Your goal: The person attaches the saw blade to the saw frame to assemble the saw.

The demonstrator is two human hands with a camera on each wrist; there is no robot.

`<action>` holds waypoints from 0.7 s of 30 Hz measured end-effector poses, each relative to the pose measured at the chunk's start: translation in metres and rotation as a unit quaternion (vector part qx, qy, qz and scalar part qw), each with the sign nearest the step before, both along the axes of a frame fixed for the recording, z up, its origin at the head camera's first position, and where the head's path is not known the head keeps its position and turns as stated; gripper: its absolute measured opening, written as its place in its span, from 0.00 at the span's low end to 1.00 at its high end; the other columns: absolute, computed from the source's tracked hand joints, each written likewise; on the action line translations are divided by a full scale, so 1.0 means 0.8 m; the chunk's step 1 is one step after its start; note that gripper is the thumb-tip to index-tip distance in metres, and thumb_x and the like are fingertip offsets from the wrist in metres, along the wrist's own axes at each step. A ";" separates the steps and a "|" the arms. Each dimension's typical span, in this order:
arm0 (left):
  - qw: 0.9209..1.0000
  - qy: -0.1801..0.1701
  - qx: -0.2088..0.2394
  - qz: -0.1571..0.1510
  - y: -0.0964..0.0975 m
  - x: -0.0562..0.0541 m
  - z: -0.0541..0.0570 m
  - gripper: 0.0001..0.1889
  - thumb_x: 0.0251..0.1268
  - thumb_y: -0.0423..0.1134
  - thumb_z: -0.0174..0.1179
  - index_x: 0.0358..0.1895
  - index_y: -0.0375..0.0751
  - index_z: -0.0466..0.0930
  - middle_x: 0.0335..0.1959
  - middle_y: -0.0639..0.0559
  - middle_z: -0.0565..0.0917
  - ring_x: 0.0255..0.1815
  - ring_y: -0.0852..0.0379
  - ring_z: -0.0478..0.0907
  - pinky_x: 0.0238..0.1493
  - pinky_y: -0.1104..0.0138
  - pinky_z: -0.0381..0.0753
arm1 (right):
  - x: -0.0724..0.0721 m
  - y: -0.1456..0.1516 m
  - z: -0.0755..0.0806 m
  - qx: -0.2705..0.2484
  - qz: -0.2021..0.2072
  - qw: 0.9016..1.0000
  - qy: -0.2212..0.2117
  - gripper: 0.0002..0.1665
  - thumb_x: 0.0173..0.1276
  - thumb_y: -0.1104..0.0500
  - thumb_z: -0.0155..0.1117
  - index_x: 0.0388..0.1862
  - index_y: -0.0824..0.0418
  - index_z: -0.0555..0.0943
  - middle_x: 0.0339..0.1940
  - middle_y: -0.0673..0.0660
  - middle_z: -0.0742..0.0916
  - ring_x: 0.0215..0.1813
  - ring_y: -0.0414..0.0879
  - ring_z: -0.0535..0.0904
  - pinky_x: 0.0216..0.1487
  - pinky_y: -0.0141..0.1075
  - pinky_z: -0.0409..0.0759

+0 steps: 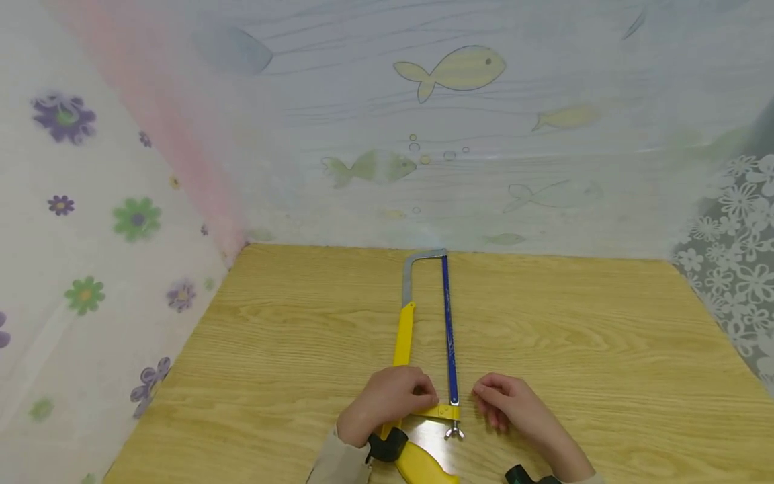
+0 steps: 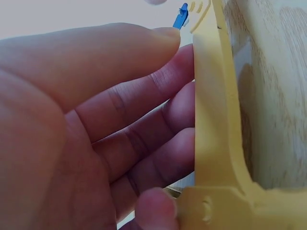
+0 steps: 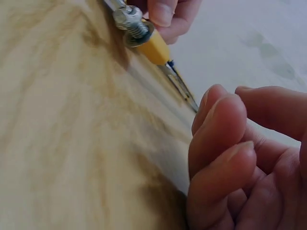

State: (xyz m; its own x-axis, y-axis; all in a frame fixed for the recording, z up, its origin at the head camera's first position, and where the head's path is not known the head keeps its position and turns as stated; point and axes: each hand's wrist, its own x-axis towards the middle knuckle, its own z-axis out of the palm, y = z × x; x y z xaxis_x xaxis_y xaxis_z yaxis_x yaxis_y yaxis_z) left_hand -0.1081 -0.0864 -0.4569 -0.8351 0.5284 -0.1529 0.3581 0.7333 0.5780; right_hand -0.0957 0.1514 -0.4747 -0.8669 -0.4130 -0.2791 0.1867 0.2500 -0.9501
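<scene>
Left hand [image 1: 390,400]: positioned over the yellow frame, fingers bent. In the left wrist view the fingertips meet the long edge of the flat yellow cross-arm [image 1: 439,411]; the thumb extends above them. Whether the hand clamps the cross-arm or only rests against it cannot be told.

Right hand [image 1: 508,407]: positioned to the right of the cross-arm, near it but apart. The fingers are loosely bent, and the thumb tip is separated from them by a small gap.

Hacksaw with a yellow and grey metal frame [image 1: 404,336]: located on the counter, pointing away from the person. The cross-arm joins the near end of a long, narrow blue blade [image 1: 450,329]. A silver metal wing nut [image 1: 454,431] is located at the outer end of the cross-arm, on the person's side. The curved yellow handle [image 1: 423,464] extends toward the person, below the left wrist. At the far end, the grey bow bends right to meet the blade.

Wrists: a black mount [image 1: 388,445] is fitted at the left wrist, beside a light beige sleeve [image 1: 341,457].

Surroundings: the wood-grain counter [image 1: 580,323] meets a pale wall covering printed with fish [image 1: 363,215] just behind the hacksaw's far end.
</scene>
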 end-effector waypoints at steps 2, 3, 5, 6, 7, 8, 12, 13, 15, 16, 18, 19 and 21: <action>1.000 -0.002 -0.001 0.000 0.000 0.001 0.000 0.06 0.57 0.52 0.57 0.28 0.60 0.82 0.24 0.72 0.73 0.23 0.70 0.66 0.26 0.73 0.66 | 0.003 0.003 -0.001 0.005 -0.003 1.000 -0.007 0.20 0.67 0.50 0.51 0.37 0.68 0.76 0.24 0.58 0.79 0.18 0.41 0.71 0.18 0.33 0.72; 1.000 -0.003 0.000 -0.001 0.000 0.001 0.000 0.06 0.57 0.52 0.57 0.28 0.60 0.82 0.24 0.72 0.73 0.23 0.70 0.66 0.26 0.73 0.66 | 0.004 0.003 -0.002 0.007 -0.008 1.000 -0.009 0.20 0.67 0.50 0.51 0.36 0.68 0.76 0.24 0.58 0.79 0.19 0.41 0.71 0.18 0.33 0.72; 1.000 -0.004 0.001 -0.002 0.001 0.001 0.001 0.06 0.56 0.51 0.58 0.29 0.60 0.82 0.25 0.72 0.73 0.23 0.70 0.66 0.26 0.73 0.66 | 0.006 0.004 -0.004 0.010 -0.016 1.000 -0.011 0.19 0.67 0.50 0.52 0.36 0.68 0.76 0.24 0.58 0.79 0.19 0.41 0.71 0.18 0.33 0.72; 1.000 -0.005 0.001 -0.002 0.001 0.002 0.001 0.05 0.56 0.51 0.58 0.29 0.60 0.82 0.25 0.72 0.73 0.23 0.70 0.66 0.26 0.73 0.66 | 0.006 0.004 -0.004 0.010 -0.020 1.000 -0.011 0.20 0.67 0.50 0.52 0.36 0.68 0.76 0.24 0.58 0.79 0.19 0.41 0.71 0.18 0.33 0.72; 1.000 -0.005 0.002 -0.001 0.001 0.002 0.002 0.05 0.56 0.51 0.58 0.29 0.60 0.82 0.25 0.72 0.73 0.23 0.70 0.66 0.27 0.73 0.66 | 0.007 0.004 -0.005 0.010 -0.020 1.000 -0.011 0.20 0.66 0.50 0.52 0.36 0.68 0.76 0.24 0.58 0.79 0.19 0.41 0.71 0.18 0.33 0.72; 1.000 -0.006 0.003 0.000 0.001 0.002 0.002 0.05 0.56 0.51 0.58 0.29 0.60 0.82 0.25 0.72 0.73 0.23 0.70 0.66 0.26 0.73 0.66 | 0.007 0.003 -0.005 0.010 -0.020 1.000 -0.009 0.20 0.66 0.50 0.52 0.36 0.68 0.76 0.24 0.58 0.79 0.19 0.41 0.71 0.18 0.33 0.72; 1.000 -0.004 0.001 0.002 0.002 0.002 0.002 0.07 0.57 0.52 0.57 0.30 0.60 0.82 0.26 0.72 0.74 0.23 0.71 0.67 0.27 0.73 0.66 | 0.009 0.002 -0.005 0.008 -0.016 1.000 -0.005 0.19 0.66 0.50 0.52 0.36 0.67 0.76 0.23 0.58 0.79 0.18 0.40 0.71 0.16 0.33 0.71; 1.000 -0.001 0.000 0.001 0.002 0.001 0.002 0.07 0.57 0.53 0.56 0.30 0.60 0.83 0.26 0.72 0.74 0.24 0.71 0.67 0.27 0.73 0.66 | 0.010 0.002 -0.005 0.009 -0.014 1.000 -0.003 0.19 0.66 0.50 0.52 0.36 0.67 0.76 0.23 0.58 0.79 0.17 0.40 0.70 0.16 0.33 0.70; 1.000 0.003 -0.004 0.000 0.002 0.001 0.002 0.09 0.58 0.54 0.55 0.31 0.60 0.83 0.27 0.72 0.75 0.25 0.71 0.68 0.28 0.73 0.67 | 0.011 0.001 -0.004 0.008 -0.004 1.000 -0.001 0.19 0.67 0.50 0.52 0.35 0.67 0.76 0.23 0.58 0.79 0.16 0.40 0.70 0.14 0.33 0.70; 1.000 0.003 -0.005 0.000 0.002 0.000 0.002 0.10 0.59 0.54 0.54 0.31 0.59 0.83 0.27 0.72 0.75 0.25 0.71 0.68 0.28 0.73 0.67 | 0.012 0.001 -0.004 0.008 0.005 1.000 0.000 0.19 0.67 0.50 0.51 0.35 0.67 0.76 0.22 0.58 0.79 0.16 0.39 0.70 0.14 0.33 0.70; 1.000 0.004 -0.008 0.002 0.002 0.000 0.001 0.11 0.59 0.54 0.54 0.30 0.59 0.84 0.26 0.72 0.75 0.25 0.71 0.68 0.28 0.73 0.67 | 0.013 0.001 -0.003 0.006 0.026 1.000 0.002 0.19 0.67 0.50 0.50 0.33 0.67 0.76 0.22 0.58 0.79 0.15 0.39 0.70 0.13 0.33 0.70; 1.000 0.004 -0.008 0.004 0.001 0.000 0.001 0.11 0.59 0.54 0.53 0.30 0.59 0.84 0.26 0.71 0.75 0.25 0.71 0.68 0.28 0.73 0.67 | 0.013 0.001 -0.003 0.003 0.037 0.999 0.001 0.20 0.67 0.50 0.50 0.33 0.67 0.76 0.22 0.58 0.80 0.14 0.39 0.69 0.13 0.32 0.69; 1.000 0.002 -0.008 0.006 0.001 0.000 0.001 0.11 0.59 0.54 0.53 0.30 0.59 0.84 0.26 0.71 0.75 0.25 0.71 0.68 0.28 0.73 0.67 | 0.014 0.000 -0.003 -0.005 0.056 0.998 -0.004 0.20 0.68 0.50 0.50 0.33 0.67 0.76 0.21 0.58 0.79 0.13 0.39 0.69 0.12 0.31 0.69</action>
